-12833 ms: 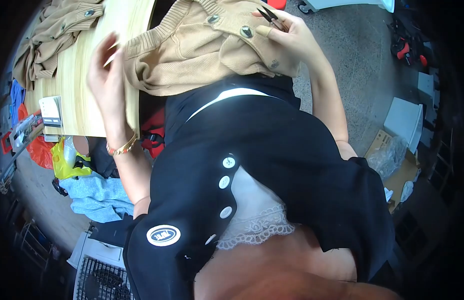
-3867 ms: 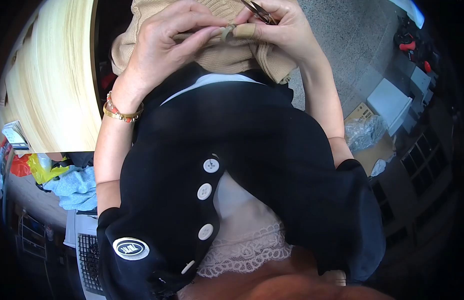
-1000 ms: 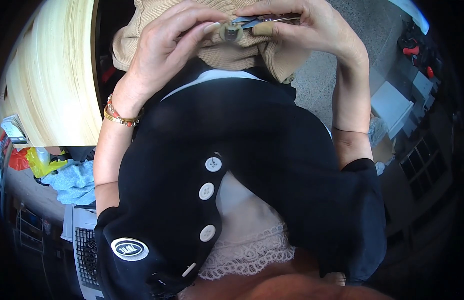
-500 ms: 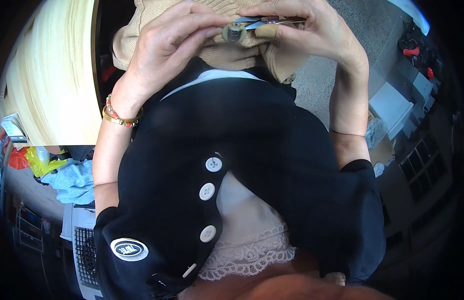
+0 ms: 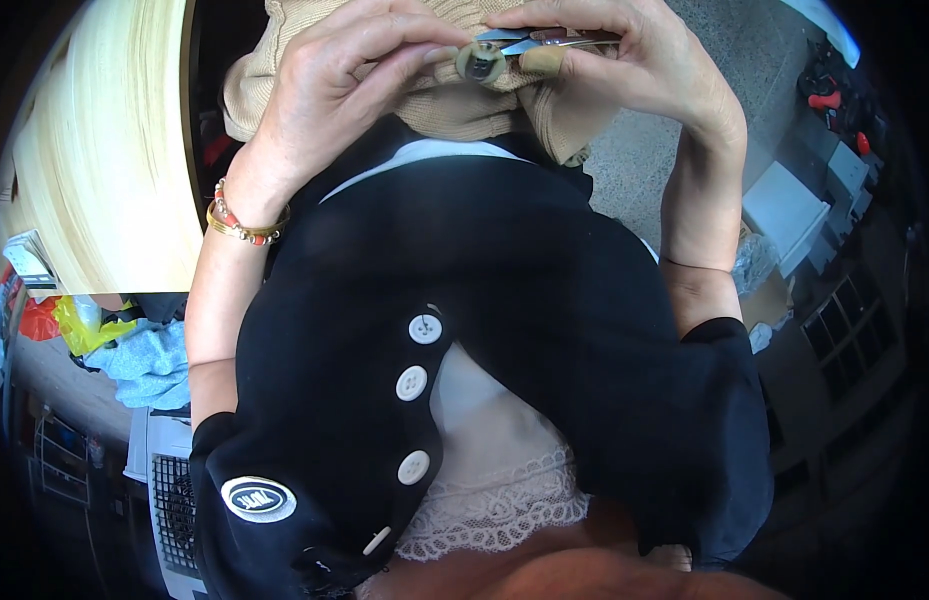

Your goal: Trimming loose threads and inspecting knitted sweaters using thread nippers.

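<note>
A tan knitted garment [image 5: 454, 115] lies bunched over my lap at the top of the view. My left hand [image 5: 334, 95] pinches a round, glossy, brownish-olive button [image 5: 481, 64] with dark marks at its centre, against the knit. In my right hand [image 5: 649, 65] is a small pair of thread snips [image 5: 554, 40], blades pointing left and slightly apart, their tips close beside the button. A tan covering wraps the tip of my right thumb. Whether the blades touch any thread is too small to tell.
To the left stands a pale wood-grain tabletop [image 5: 104, 150]. Below it are a yellow plastic bag [image 5: 89, 325] and blue cloth [image 5: 149, 365]. Grey speckled floor [image 5: 644, 170] shows at right, with a white box [image 5: 784, 210] and red-and-black items [image 5: 829, 100] farther out.
Both hands, with the snips and the button, have shifted slightly to the right. The button has tipped a little, and its dark centre faces up more. Both grips stay the same.
</note>
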